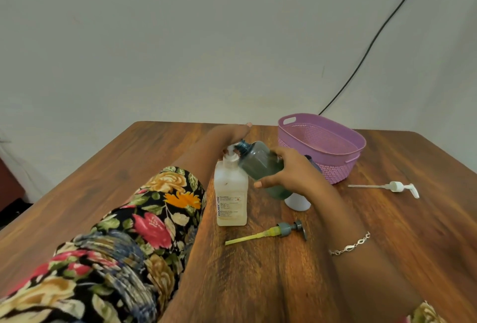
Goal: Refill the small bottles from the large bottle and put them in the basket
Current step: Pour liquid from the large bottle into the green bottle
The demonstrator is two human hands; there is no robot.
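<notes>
A large clear bottle (231,193) with a white pump stands upright mid-table. My left hand (236,132) presses flat on the top of its pump. My right hand (289,171) grips a small dark green bottle (260,161), tilted with its open neck against the pump spout. A white bottle (298,201) stands just behind my right hand, mostly hidden. The pink basket (343,139) sits at the back right, nothing visible inside. A grey pump with a yellow tube (273,233) lies in front of the large bottle.
A white pump with its tube (392,187) lies on the table at the right, in front of the basket. A dark object (311,161) peeks out between my right hand and the basket. A black cable (374,41) runs down the wall.
</notes>
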